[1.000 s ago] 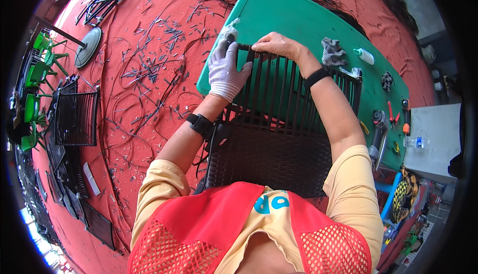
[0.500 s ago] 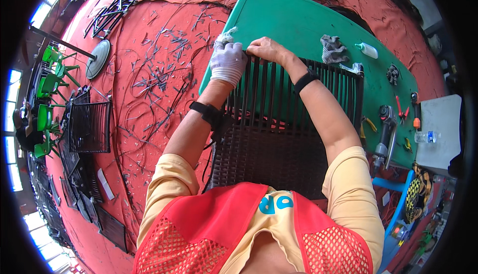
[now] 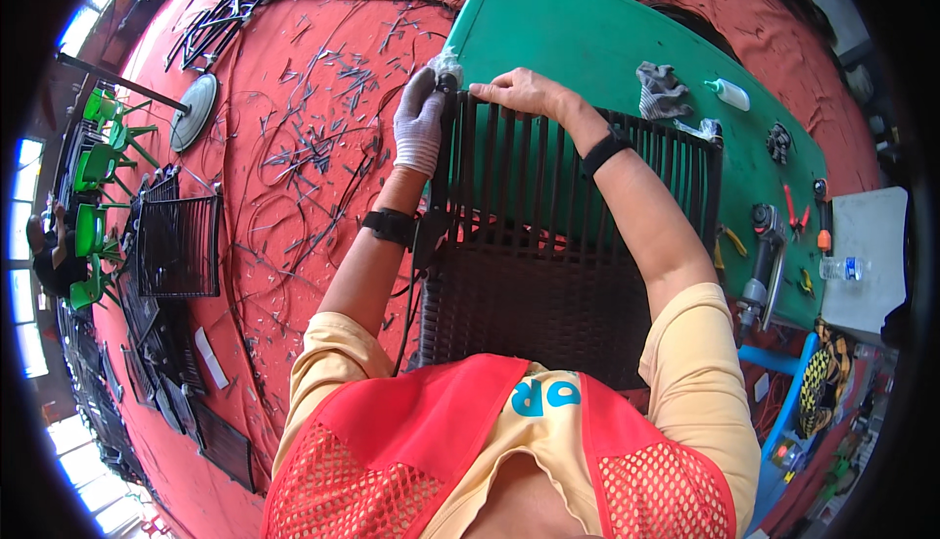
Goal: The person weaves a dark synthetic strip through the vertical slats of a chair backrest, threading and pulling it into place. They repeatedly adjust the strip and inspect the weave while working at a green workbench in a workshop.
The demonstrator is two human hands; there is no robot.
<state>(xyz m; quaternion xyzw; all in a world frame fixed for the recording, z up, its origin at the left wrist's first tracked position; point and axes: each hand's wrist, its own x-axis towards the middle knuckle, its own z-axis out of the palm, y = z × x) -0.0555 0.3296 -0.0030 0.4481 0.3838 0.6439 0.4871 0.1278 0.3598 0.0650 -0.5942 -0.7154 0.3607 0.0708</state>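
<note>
Underfoot, a red floor (image 3: pixel 294 196) fills most of the view, strewn with cut dark strips (image 3: pixel 323 128), likely trimmings left where they fell. On it stands a green table (image 3: pixel 587 40), set close to the person so the work lies within easy reach. Across the table's near half lies a dark wicker panel (image 3: pixel 548 275): its near part is woven tight, while its far part shows only upright strands with green showing between them. Flat on the table, it seems steadied by its own weight and by both hands at its far left corner.

Left of the person, well apart, stand black wire frames (image 3: pixel 176 245) and green chairs (image 3: pixel 98 147), apparently parked out of the way. Along the table's right edge lie hand tools (image 3: pixel 764 265), a grey rag (image 3: pixel 661 89) and a small white bottle (image 3: pixel 729 95), handy but clear of the panel.

The left hand (image 3: pixel 421 123), in a grey glove, wraps its fingers around the panel's left edge bar near the top corner, a firm closed grip that seems to brace the frame. The right hand (image 3: pixel 524 92), bare, lies along the top edge just beside it, fingers curled down narrow over the rim; whether they pinch a strand I cannot tell. Each wrist wears a black band (image 3: pixel 392 226)
</note>
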